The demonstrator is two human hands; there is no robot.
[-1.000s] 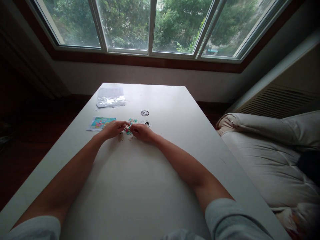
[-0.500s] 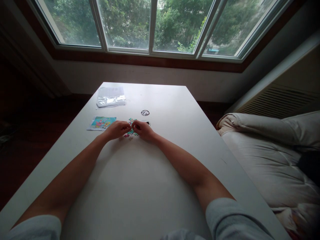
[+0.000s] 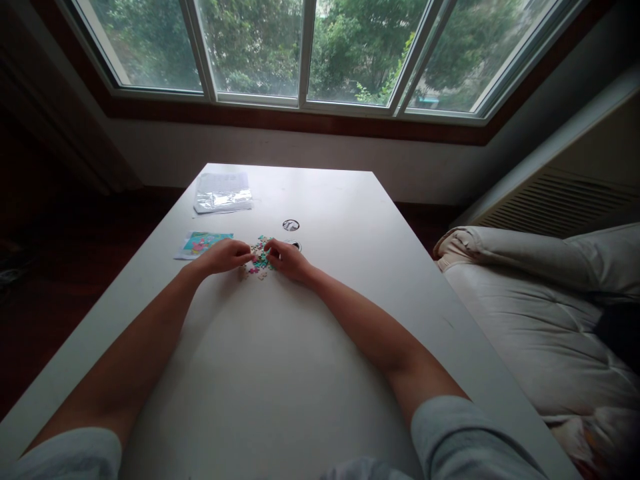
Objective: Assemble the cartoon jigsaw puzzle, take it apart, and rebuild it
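A small heap of colourful jigsaw pieces point(image 3: 260, 257) lies on the white table point(image 3: 280, 373), far from me. My left hand point(image 3: 225, 256) rests at the heap's left side, fingers curled, fingertips pinched on a piece. My right hand point(image 3: 289, 260) lies at the heap's right side, fingers bent and touching the pieces. A few loose pieces point(image 3: 250, 271) lie just in front of the hands. What each pinch holds is too small to name.
A colourful picture card point(image 3: 197, 244) lies left of my left hand. A clear plastic bag point(image 3: 222, 195) sits further back on the left. Two round cable holes point(image 3: 291, 225) are behind the heap. A pale cushioned sofa point(image 3: 545, 313) stands to the right.
Both hands have shifted slightly about the heap: they came together half a second ago and have drawn a little apart now. The pieces between them show more.
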